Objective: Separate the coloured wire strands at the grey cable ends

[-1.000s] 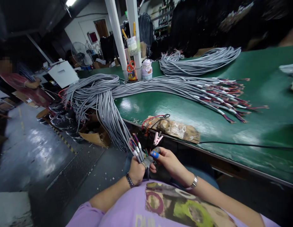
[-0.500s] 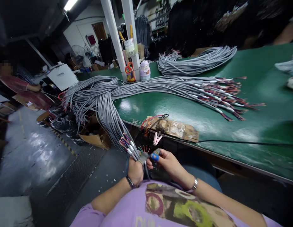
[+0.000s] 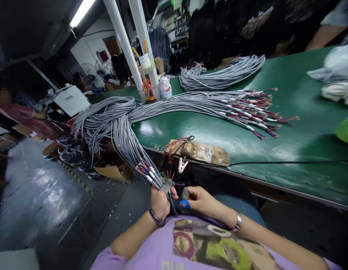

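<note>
My left hand (image 3: 159,202), its thumb wrapped in grey tape, is closed around several grey cables (image 3: 147,178) with white sleeves and coloured wire ends. One cable's thin wires (image 3: 168,175) fan out above that thumb. My right hand (image 3: 203,200) is a short way to the right, apart from the left. Blue tape covers its thumb and a greyish wrap its index finger; both are curled close together. Whatever may be between them is too small to make out. The held cables run from a long grey bundle (image 3: 126,131) hanging over the table edge.
On the green table (image 3: 292,146) lie more cables with stripped ends (image 3: 247,110) and a coiled bundle (image 3: 221,75). At its edge are a taped wooden board (image 3: 204,152) with wires and a pink clip (image 3: 182,165). Another person (image 3: 30,116) stands at far left.
My right hand has moved down and slightly right, away from the fanned wires and the left hand. My left hand keeps its grip on the cables. The camera view has turned a little right.
</note>
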A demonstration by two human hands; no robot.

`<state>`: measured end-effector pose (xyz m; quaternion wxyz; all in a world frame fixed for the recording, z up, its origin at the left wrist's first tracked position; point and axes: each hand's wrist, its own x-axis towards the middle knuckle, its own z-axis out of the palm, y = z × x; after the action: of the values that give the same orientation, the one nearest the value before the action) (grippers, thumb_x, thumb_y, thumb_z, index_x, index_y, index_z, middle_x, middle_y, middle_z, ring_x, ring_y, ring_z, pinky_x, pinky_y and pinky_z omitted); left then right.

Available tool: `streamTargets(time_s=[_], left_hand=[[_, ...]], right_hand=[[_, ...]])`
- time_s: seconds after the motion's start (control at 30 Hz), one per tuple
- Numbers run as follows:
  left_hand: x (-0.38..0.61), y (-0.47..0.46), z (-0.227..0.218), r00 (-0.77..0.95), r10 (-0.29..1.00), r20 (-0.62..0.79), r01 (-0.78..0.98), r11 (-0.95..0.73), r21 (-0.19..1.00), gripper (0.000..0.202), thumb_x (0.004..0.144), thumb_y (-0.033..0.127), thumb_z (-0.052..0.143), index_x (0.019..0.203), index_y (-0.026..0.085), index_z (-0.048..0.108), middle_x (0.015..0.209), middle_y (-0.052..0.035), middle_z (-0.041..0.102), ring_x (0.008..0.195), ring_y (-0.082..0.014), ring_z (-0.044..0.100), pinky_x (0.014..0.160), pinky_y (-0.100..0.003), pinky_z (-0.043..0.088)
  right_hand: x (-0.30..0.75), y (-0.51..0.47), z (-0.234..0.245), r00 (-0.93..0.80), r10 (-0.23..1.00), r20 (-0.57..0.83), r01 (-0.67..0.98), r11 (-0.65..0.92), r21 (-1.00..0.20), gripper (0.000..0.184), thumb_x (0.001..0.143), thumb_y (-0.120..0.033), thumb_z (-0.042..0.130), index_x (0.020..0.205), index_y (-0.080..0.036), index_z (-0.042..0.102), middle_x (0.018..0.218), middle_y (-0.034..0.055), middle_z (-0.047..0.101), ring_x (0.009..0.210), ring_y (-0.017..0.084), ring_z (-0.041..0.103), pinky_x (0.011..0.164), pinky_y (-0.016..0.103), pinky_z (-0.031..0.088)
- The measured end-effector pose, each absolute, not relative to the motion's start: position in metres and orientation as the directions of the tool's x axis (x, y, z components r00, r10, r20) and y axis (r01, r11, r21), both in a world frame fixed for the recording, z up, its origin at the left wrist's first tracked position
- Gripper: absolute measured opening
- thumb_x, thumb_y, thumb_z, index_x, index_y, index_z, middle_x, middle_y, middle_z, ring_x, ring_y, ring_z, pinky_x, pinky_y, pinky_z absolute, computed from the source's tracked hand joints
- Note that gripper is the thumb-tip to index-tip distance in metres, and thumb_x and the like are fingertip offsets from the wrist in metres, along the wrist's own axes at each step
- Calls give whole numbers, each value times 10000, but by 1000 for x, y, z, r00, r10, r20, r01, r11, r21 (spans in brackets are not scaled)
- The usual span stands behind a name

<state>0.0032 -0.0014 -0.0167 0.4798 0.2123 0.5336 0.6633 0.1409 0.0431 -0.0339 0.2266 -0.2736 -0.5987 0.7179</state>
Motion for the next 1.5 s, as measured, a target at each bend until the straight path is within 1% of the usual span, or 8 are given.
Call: streamTargets(time_s=[0.17,0.33,0.47,0.67,0.73,0.9,1.13,1.5], left_hand=[[-3,-4,-8,-304,935,-185,-436,36,899,264,632,364,715,607,135,588,403,21,536,309,-77,445,309,-175,339],[2,-2,-5,-201,961,-189,-434,86,897,283,601,372,741,607,141,576,377,26,527,280,-74,424,283,-169,321],[6,6,-2,-203,956,-211,-440,104,892,314,578,391,755,601,149,556,369,30,524,275,-73,417,277,-165,311],[2,14,-4,-181,956,-233,-420,139,897,349,563,413,764,585,142,545,361,24,516,274,-73,417,284,-170,316],[1,14,-6,-168,957,-237,-420,148,895,345,563,410,763,591,143,546,361,25,517,269,-74,414,279,-172,319],[0,14,-11,-137,963,-232,-440,151,885,328,562,399,763,622,152,556,365,37,519,266,-70,410,273,-164,324],[0,16,-16,-146,960,-241,-417,161,894,295,590,368,751,610,142,564,411,27,538,279,-68,420,283,-175,333],[4,5,-9,-180,953,-242,-432,145,890,334,553,399,771,599,143,560,365,31,519,260,-72,410,270,-169,330]], right_hand=[[154,67,-41,-596,785,-168,-141,-308,-941,424,716,-578,596,677,-158,553,547,-42,471,476,68,367,471,215,311],[141,94,-27,-579,791,-197,-297,-430,-853,487,699,-632,580,790,-154,613,777,44,601,582,95,485,541,236,398],[124,98,-20,-596,796,-109,-334,-369,-867,452,724,-606,575,783,-160,616,661,10,572,567,102,478,555,243,395],[117,94,-32,-377,925,43,-350,-99,-932,496,770,-623,497,672,-153,622,571,2,544,545,103,446,554,244,364],[115,92,-33,-443,897,-11,-399,-208,-893,479,761,-616,518,699,-155,634,587,4,554,547,103,462,551,241,381],[110,92,-27,-621,770,-148,-553,-564,-613,396,746,-540,606,834,-160,672,684,24,613,569,106,514,532,230,432],[105,93,-23,-550,806,-218,-638,-574,-513,254,733,-404,686,785,-155,684,645,2,629,580,90,535,570,206,448],[114,92,-25,-633,751,-187,-588,-623,-515,340,791,-503,574,825,-174,654,697,26,638,599,115,560,562,229,465]])
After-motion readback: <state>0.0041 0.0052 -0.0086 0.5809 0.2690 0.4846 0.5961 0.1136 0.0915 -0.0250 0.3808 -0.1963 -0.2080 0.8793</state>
